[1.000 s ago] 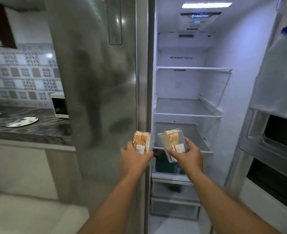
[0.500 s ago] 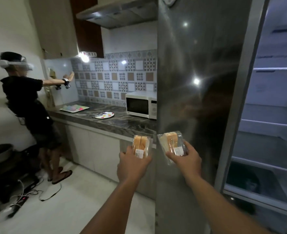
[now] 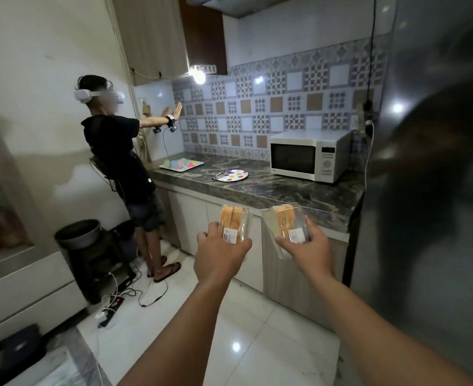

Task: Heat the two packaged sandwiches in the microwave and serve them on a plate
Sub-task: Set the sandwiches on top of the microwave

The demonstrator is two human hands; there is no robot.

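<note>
Here each hand (image 3: 221,253) (image 3: 307,249) grips one packaged sandwich (image 3: 233,222) (image 3: 287,222).

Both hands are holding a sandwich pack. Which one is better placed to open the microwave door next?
Right, probably. The right hand is on the microwave's side, while the left hand sits farther from it. Either must first set its sandwich pack on the counter.

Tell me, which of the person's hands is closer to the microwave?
Right. The right hand holds its sandwich below the microwave, in front of the counter edge; the left hand is off to the microwave's left, nearer the plate.
</note>
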